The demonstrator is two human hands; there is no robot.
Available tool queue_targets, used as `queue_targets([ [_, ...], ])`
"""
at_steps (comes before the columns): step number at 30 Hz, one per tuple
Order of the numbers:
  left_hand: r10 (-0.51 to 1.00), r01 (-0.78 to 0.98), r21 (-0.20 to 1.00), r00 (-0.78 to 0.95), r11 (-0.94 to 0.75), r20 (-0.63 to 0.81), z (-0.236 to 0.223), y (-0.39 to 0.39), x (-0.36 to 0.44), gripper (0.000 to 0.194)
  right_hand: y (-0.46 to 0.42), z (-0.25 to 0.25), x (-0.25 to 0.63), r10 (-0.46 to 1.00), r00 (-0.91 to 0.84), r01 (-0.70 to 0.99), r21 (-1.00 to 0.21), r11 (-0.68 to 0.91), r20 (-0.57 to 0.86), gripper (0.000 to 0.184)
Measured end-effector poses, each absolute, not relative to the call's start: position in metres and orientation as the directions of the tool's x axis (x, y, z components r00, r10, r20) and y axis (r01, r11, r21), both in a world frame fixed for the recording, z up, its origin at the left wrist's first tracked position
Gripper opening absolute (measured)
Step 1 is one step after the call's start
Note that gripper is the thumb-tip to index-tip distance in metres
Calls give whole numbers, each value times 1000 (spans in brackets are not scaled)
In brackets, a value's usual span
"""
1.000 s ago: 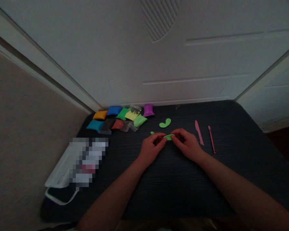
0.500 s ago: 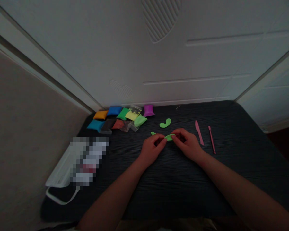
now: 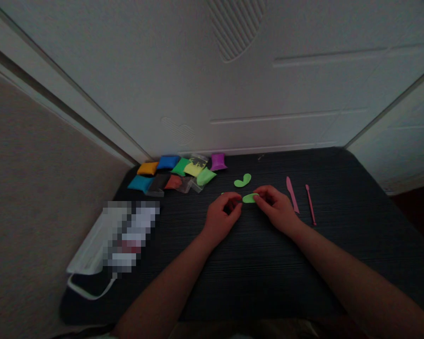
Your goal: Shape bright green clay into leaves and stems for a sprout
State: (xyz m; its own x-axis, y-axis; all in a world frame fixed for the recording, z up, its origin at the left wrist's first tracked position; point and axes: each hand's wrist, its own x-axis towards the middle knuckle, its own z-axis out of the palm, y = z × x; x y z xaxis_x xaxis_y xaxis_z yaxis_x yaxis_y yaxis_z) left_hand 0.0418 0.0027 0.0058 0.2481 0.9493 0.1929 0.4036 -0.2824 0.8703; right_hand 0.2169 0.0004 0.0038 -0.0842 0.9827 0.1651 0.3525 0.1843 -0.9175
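A flat, oval piece of light green modelling clay (image 3: 248, 198) is pinched between the thumb and fingers of my right hand (image 3: 273, 207), its free end pointing left. Just beside that end is my left hand (image 3: 223, 212), thumb and forefinger slightly apart with nothing between them. Beyond the hands, two leaf-like green clay pieces joined in a V (image 3: 242, 181) lie on the dark table (image 3: 254, 263). Another bit of green clay is almost wholly hidden behind my left hand.
Small bags of coloured clay (image 3: 175, 181) lie in two rows at the back left. A pink plastic knife (image 3: 292, 194) and a thin pink modelling tool (image 3: 310, 205) are right of my hands. At the left lies a white face mask (image 3: 88, 245), partly blurred out. A white panel (image 3: 286, 89) rises behind the table.
My left fingers have come off the green clay and parted a little. My right hand still holds the piece, now turned to show more of its flat face.
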Motion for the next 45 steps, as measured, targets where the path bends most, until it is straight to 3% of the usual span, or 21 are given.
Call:
queue_targets([
  [7, 894, 480, 759, 313, -441, 321, 5, 3, 41, 13, 2, 1, 217, 985, -82, 292, -942, 167, 149, 15],
  [17, 831, 472, 686, 366, -553, 419, 2, 5, 40, 15, 3, 0, 219, 990, -108, 224, -968, 115, 93, 14],
  [45, 664, 487, 456, 473, -745, 579, -3, 5, 38, 15, 5, -1, 221, 989, -145, 136, -991, 11, -9, 16],
])
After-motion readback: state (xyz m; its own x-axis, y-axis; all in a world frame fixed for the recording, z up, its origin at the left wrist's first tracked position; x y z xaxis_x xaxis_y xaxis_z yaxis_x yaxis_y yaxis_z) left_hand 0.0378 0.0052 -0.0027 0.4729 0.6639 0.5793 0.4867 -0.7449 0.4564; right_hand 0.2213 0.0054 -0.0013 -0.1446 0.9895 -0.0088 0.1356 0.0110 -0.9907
